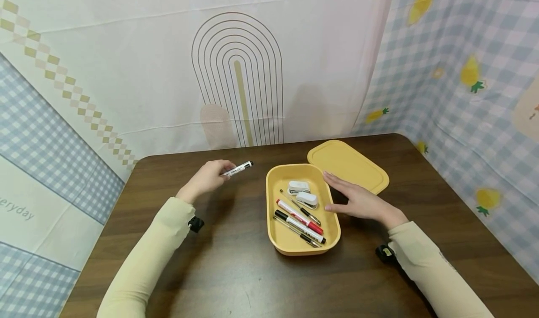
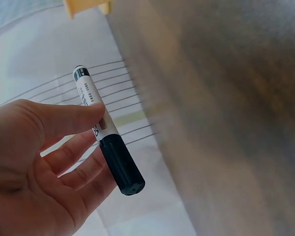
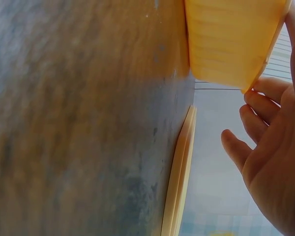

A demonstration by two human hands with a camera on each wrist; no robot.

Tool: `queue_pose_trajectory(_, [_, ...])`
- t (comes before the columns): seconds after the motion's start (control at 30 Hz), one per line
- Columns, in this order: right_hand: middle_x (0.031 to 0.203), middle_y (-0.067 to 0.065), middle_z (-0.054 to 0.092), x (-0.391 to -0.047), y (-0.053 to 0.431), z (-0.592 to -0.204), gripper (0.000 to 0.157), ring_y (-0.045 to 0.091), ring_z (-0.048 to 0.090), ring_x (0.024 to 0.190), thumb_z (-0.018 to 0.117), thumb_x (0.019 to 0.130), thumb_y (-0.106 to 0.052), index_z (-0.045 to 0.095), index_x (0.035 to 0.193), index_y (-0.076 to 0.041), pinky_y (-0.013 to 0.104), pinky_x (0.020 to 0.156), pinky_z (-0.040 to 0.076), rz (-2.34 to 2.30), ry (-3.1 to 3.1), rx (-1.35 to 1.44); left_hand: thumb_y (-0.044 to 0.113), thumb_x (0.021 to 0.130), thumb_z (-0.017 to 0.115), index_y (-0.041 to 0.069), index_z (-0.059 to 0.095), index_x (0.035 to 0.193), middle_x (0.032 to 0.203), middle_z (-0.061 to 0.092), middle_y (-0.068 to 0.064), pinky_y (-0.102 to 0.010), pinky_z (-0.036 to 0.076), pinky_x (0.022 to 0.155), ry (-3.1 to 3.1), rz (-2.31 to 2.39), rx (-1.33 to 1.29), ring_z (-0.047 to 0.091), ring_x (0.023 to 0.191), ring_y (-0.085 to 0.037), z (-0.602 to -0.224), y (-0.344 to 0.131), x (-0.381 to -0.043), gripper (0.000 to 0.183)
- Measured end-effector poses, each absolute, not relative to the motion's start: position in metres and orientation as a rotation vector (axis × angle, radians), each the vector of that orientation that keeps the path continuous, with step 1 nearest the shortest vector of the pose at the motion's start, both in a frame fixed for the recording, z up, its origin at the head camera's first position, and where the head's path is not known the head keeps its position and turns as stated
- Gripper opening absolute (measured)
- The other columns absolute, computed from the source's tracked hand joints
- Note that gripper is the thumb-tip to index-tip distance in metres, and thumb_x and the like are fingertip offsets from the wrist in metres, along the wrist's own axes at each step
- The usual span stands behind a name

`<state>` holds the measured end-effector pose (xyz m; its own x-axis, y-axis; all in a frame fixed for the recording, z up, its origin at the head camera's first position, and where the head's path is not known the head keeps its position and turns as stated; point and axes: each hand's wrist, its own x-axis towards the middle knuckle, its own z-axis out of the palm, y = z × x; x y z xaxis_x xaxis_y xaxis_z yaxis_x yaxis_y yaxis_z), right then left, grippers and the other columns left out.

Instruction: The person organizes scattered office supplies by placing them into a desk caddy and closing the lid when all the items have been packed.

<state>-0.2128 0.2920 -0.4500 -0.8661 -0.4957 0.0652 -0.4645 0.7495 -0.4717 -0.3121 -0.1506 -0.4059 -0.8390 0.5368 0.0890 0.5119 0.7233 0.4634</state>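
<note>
My left hand [image 1: 207, 177] is raised over the left part of the table, pinching a white whiteboard marker [image 1: 238, 169] with a black cap. In the left wrist view, the thumb presses on the marker's barrel [image 2: 94, 101], fingers behind it. My right hand [image 1: 358, 201] touches the right rim of a yellow box [image 1: 303, 251], fingers extended. The right wrist view shows its fingertips at the box's rim. Inside the box lie two small white staplers [image 1: 307, 198], a red-capped marker [image 1: 290, 209], a black-capped marker [image 1: 300, 226] and pens [image 1: 304, 236].
A flat yellow lid [image 1: 351, 166] lies behind and right of the box on the dark wooden table [image 1: 223, 271]. Printed cloth [image 1: 328, 51] hangs behind the table's back edge, and checked cloth [image 1: 455, 103] along its right side.
</note>
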Motion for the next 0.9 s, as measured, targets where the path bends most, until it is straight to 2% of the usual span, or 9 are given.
queue_pose_trajectory(0.33, [0.167, 0.008, 0.018, -0.212, 0.293, -0.45, 0.096, 0.033, 0.025, 0.149, 0.065, 0.089, -0.065, 0.021, 0.162, -0.02, 0.055, 0.115, 0.028, -0.741, 2.874, -0.773, -0.001, 0.093, 0.065, 0.001, 0.068, 0.12, 0.106, 0.072, -0.013, -0.047, 0.051, 0.088, 2.913, 0.785, 0.878, 0.068, 0.096, -0.028, -0.381, -0.15, -0.321, 0.027])
queue_pose_trajectory(0.63, [0.167, 0.01, 0.019, -0.214, 0.29, -0.452, 0.096, 0.034, 0.025, 0.149, 0.066, 0.089, -0.063, 0.021, 0.162, -0.019, 0.056, 0.115, 0.028, -0.733, 2.869, -0.8, -0.001, 0.093, 0.065, 0.001, 0.068, 0.12, 0.106, 0.072, -0.013, -0.046, 0.051, 0.088, 2.916, 0.801, 0.902, 0.067, 0.095, -0.027, -0.369, -0.145, -0.32, 0.028])
queue_pose_trajectory(0.9, [0.167, 0.006, 0.017, -0.212, 0.292, -0.449, 0.096, 0.03, 0.024, 0.149, 0.064, 0.089, -0.065, 0.019, 0.162, -0.023, 0.054, 0.116, 0.027, -0.764, 2.853, -0.751, 0.001, 0.095, 0.063, 0.003, 0.068, 0.123, 0.108, 0.071, -0.011, -0.044, 0.051, 0.088, 2.886, 0.786, 0.96, 0.066, 0.097, -0.025, -0.357, -0.125, -0.323, 0.028])
